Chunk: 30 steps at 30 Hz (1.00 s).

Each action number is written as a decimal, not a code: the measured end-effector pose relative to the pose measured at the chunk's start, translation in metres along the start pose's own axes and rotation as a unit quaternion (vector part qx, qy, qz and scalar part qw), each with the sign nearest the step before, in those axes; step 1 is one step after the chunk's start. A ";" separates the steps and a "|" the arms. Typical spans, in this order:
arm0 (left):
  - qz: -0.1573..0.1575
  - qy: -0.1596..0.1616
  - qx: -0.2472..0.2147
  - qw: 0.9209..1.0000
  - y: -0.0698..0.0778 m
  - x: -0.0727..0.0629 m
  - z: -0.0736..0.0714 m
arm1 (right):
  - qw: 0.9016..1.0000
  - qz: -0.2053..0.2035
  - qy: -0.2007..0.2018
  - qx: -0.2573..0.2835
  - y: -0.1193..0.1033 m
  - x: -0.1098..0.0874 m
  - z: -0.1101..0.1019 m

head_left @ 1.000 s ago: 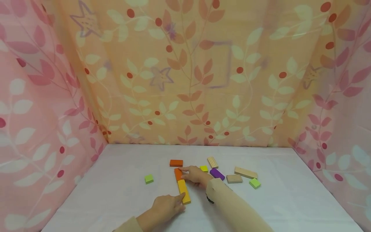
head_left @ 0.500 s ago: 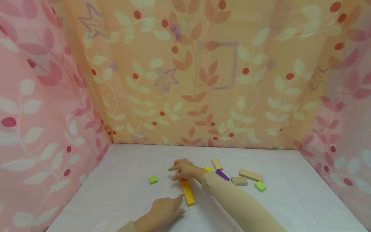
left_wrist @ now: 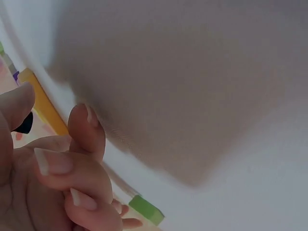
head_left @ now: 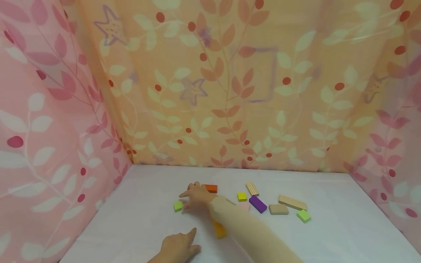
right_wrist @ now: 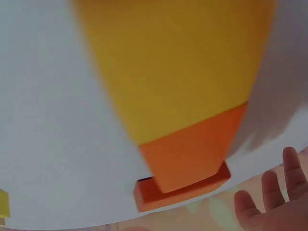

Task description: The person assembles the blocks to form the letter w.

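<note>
My right hand [head_left: 197, 197] is spread beside a small light-green block [head_left: 178, 206], its fingers near that block and holding nothing. The forearm crosses over a long yellow block [head_left: 219, 229] and hides part of it. In the right wrist view the yellow block meets an orange block [right_wrist: 192, 149] end to end, and a second orange block [right_wrist: 183, 195] lies crosswise at the far end. Nearer the front, my left hand [head_left: 179, 246] hovers left of the yellow block, index finger extended and the other fingers loosely bent, with nothing in it.
To the right lie a bright-yellow block [head_left: 242, 197], a purple block [head_left: 258, 204], a ribbed wooden block [head_left: 252, 189], a short wooden block [head_left: 278, 209], a long wooden block [head_left: 292, 202] and another green block [head_left: 304, 216]. A pink block [head_left: 245, 206] shows partly behind the sleeve.
My right hand has left the orange block and moved left to the green block. The left hand has drawn away from the yellow block, leftward and toward the front.
</note>
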<state>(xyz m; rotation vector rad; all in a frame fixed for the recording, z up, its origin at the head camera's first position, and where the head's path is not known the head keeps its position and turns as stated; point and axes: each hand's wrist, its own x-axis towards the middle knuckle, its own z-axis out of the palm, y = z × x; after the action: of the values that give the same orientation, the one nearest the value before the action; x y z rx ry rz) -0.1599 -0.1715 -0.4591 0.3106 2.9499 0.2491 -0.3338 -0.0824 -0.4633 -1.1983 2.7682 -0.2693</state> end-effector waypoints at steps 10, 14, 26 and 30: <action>-0.019 -0.006 0.005 1.000 0.003 0.002 -0.002 | 0.999 0.029 0.000 0.032 -0.007 0.006 0.007; -0.021 -0.005 -0.001 1.000 0.001 0.004 -0.002 | 0.998 0.041 0.003 0.053 -0.004 0.006 0.007; -0.012 0.049 -0.018 0.999 0.009 0.021 -0.005 | 0.992 0.073 0.051 0.085 0.013 -0.037 -0.035; -0.028 0.067 -0.016 0.997 0.015 0.032 -0.004 | 0.985 0.077 0.082 0.127 0.024 -0.060 -0.037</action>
<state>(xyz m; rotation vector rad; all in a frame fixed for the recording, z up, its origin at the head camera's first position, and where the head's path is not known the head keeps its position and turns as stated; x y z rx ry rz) -0.1887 -0.1504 -0.4571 0.2145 3.0771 0.3219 -0.3164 -0.0187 -0.4302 -0.9343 2.8322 -0.7115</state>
